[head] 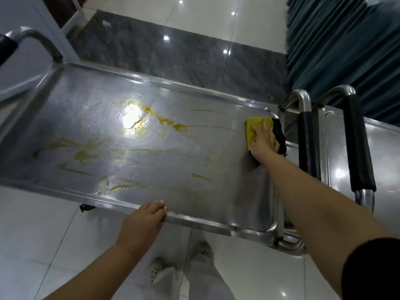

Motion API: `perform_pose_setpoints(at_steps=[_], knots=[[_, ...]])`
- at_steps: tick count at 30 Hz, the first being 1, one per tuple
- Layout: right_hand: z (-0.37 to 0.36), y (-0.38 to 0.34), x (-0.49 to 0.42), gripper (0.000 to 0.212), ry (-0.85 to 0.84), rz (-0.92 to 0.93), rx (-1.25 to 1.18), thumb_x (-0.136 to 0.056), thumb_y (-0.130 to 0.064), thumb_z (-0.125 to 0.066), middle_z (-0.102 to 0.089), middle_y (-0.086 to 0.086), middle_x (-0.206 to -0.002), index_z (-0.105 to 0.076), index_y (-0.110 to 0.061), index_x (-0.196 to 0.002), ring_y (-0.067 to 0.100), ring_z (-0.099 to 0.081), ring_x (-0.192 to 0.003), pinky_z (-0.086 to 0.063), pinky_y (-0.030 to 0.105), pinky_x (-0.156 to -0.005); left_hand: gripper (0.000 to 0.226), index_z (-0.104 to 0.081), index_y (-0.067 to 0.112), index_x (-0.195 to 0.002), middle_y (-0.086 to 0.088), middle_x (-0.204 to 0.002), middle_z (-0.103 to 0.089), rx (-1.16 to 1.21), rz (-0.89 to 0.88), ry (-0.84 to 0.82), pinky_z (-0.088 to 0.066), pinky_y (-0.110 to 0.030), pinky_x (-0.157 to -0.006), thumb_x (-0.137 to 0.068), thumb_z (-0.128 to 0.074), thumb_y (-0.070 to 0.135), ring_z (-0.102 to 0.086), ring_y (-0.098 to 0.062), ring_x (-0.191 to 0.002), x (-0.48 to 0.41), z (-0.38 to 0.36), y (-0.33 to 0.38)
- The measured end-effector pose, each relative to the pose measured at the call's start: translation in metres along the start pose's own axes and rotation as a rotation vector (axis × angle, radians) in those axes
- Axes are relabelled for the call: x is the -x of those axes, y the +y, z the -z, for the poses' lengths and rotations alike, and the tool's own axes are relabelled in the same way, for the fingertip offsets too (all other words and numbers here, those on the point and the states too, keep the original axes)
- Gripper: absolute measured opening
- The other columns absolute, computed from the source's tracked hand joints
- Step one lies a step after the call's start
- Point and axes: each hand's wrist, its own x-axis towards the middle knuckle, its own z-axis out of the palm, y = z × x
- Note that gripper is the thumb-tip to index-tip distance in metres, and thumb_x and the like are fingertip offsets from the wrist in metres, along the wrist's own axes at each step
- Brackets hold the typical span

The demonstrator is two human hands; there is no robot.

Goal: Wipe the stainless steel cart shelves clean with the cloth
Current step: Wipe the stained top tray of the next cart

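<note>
Our right hand (263, 140) presses the cloth (252, 128), fingers laid straight, into the far right corner of the shelf (216, 169), beside the handle (309, 146). Our left hand (142, 221) curls its fingers over the near rim. Smears (164, 122) streak the open steel to the left.

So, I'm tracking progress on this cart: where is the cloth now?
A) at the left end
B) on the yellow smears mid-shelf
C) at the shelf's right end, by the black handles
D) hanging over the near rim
C: the right hand presses the cloth flat at the right end of the shelf, next to the handles, with the smears off to its left.
</note>
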Motion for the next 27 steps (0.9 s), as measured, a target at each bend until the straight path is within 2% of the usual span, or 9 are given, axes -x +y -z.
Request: perform_pose_setpoints(at_steps=[5, 11, 12, 14, 16, 18, 21, 24, 27], knots=[[0.012, -0.018, -0.046, 0.063, -0.052, 0.000, 0.016, -0.098, -0.018, -0.029, 0.014, -0.005, -0.160, 0.001, -0.031, -0.153, 0.021, 0.008, -0.147, 0.004, 0.045, -0.115, 0.037, -0.076, 0.014, -0.089, -0.001, -0.097, -0.072, -0.052, -0.032, 0.061, -0.053, -0.024, -0.056, -0.080, -0.044, 0.031, -0.069, -0.018, -0.079, -0.002, -0.007, -0.005], [-0.006, 0.001, -0.002, 0.063, -0.118, 0.100, 0.171, -0.098, -0.020, -0.032, 0.013, -0.005, -0.160, -0.004, -0.036, -0.152, 0.020, 0.007, -0.147, -0.002, 0.045, -0.116, 0.032, -0.076, 0.011, -0.088, -0.004, -0.098, -0.072, -0.091, -0.067, 0.118, -0.055, -0.027, -0.057, -0.079, -0.048, 0.026, -0.069, -0.022, -0.078, 0.000, -0.015, -0.009], [-0.015, 0.006, 0.018, 0.063, -0.115, 0.119, 0.195, -0.098, -0.022, -0.033, 0.013, -0.005, -0.160, -0.004, -0.036, -0.152, 0.019, 0.007, -0.147, -0.004, 0.045, -0.116, 0.028, -0.075, 0.011, -0.087, -0.005, -0.097, -0.072, -0.093, -0.072, 0.123, -0.055, -0.027, -0.057, -0.078, -0.052, 0.023, -0.069, -0.023, -0.077, 0.000, -0.016, -0.009], [-0.033, 0.019, 0.062, 0.063, -0.106, 0.182, 0.244, -0.099, -0.026, -0.036, 0.013, -0.004, -0.160, -0.002, -0.037, -0.152, 0.017, 0.006, -0.147, -0.007, 0.041, -0.115, 0.016, -0.075, 0.009, -0.085, -0.007, -0.095, -0.072, -0.083, -0.076, 0.120, -0.055, -0.029, -0.053, -0.070, -0.074, 0.015, -0.069, -0.026, -0.074, 0.000, -0.012, -0.008], [-0.049, 0.035, 0.109, 0.067, -0.112, 0.239, 0.254, -0.098, -0.027, -0.039, 0.016, -0.005, -0.159, 0.001, -0.038, -0.151, 0.016, 0.007, -0.147, -0.007, 0.038, -0.114, 0.035, -0.076, 0.007, -0.084, -0.008, -0.093, -0.072, -0.073, -0.084, 0.075, -0.054, -0.029, -0.050, -0.052, -0.091, 0.008, -0.069, -0.027, -0.072, 0.000, -0.007, -0.006], [-0.062, 0.045, 0.155, 0.070, -0.152, 0.279, 0.277, -0.097, -0.028, -0.040, 0.018, -0.006, -0.159, 0.003, -0.039, -0.150, 0.015, 0.010, -0.147, -0.006, 0.036, -0.114, 0.043, -0.076, 0.006, -0.082, -0.009, -0.091, -0.072, -0.079, -0.091, 0.056, -0.053, -0.029, -0.048, -0.043, -0.093, 0.006, -0.068, -0.027, -0.070, -0.001, -0.002, -0.004], [-0.070, 0.048, 0.201, 0.066, -0.227, 0.335, 0.343, -0.099, -0.031, -0.036, 0.022, -0.006, -0.158, 0.005, -0.041, -0.150, 0.016, 0.013, -0.146, -0.005, 0.039, -0.115, 0.043, -0.075, 0.006, -0.083, -0.010, -0.092, -0.072, -0.065, -0.083, 0.049, -0.053, -0.029, -0.048, -0.044, -0.093, 0.004, -0.068, -0.028, -0.069, 0.000, -0.003, -0.003], [-0.062, 0.043, 0.193, 0.064, -0.249, 0.336, 0.318, -0.097, -0.035, -0.038, 0.018, -0.011, -0.158, -0.002, -0.047, -0.148, 0.017, 0.009, -0.145, -0.004, 0.042, -0.114, 0.042, -0.074, 0.005, -0.085, -0.011, -0.095, -0.072, -0.042, -0.058, 0.064, -0.055, -0.031, -0.052, -0.047, -0.091, 0.002, -0.068, -0.029, -0.073, 0.004, -0.006, -0.002], [-0.056, 0.030, 0.155, 0.063, -0.188, 0.350, 0.284, -0.094, -0.037, -0.033, 0.016, -0.011, -0.159, -0.003, -0.049, -0.148, 0.015, 0.008, -0.144, 0.000, 0.040, -0.113, 0.041, -0.075, 0.003, -0.085, -0.011, -0.094, -0.072, -0.042, -0.044, 0.084, -0.056, -0.031, -0.059, -0.047, -0.091, 0.002, -0.069, -0.028, -0.076, 0.005, -0.007, 0.002]])
